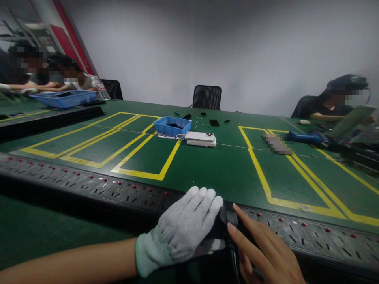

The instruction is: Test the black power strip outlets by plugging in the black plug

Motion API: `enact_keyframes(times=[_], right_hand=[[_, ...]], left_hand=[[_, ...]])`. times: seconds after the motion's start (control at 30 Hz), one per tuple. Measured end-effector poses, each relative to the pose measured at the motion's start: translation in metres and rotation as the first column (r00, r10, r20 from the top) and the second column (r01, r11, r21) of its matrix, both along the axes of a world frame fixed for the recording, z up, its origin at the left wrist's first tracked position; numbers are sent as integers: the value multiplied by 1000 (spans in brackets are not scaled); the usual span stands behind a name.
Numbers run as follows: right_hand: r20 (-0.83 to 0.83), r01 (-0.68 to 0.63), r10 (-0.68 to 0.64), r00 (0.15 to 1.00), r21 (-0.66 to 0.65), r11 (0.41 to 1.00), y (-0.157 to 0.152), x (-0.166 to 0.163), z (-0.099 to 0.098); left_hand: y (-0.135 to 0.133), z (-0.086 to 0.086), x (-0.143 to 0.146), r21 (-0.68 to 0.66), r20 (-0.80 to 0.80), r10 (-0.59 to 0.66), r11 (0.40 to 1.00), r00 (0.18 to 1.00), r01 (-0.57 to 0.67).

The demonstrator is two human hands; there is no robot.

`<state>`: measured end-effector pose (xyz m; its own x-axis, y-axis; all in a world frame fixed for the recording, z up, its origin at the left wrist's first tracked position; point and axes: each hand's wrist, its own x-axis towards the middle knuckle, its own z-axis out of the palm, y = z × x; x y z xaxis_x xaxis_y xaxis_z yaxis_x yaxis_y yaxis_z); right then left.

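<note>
My left hand [185,228] wears a grey knit glove and lies with its fingers together and curled over the black power strip [89,185] that runs across the green table. Its thumb side presses by a black plug [227,217] seated in the strip. My bare right hand [263,248] reaches in from the lower right, fingers stretched out, with the fingertips touching that plug. A black cable [233,256] drops from the plug toward me. What lies under the gloved palm is hidden.
A blue tray [172,125] stands mid-table beside a white phone on a power bank [200,138]. Small black parts [213,122] lie beyond. Yellow tape [260,173] marks rectangles on the green table. People sit at far left and right; an empty black chair [207,97] stands behind.
</note>
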<state>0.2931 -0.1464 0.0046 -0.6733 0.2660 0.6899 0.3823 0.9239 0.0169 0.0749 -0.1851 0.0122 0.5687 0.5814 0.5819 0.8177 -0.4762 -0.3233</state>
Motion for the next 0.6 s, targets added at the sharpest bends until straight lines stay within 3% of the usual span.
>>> enact_keyframes(times=[0.3,0.6], right_hand=[[-8,-10,10,1000,-6,1000,-2,-1,-3],[48,68,-77,996,177,982,-6,-5,-2]], left_hand=[[0,0,-1,-25,-16,11,1000,1000,-11],[-3,-2,-1,42,22,-9,999,1000,8]])
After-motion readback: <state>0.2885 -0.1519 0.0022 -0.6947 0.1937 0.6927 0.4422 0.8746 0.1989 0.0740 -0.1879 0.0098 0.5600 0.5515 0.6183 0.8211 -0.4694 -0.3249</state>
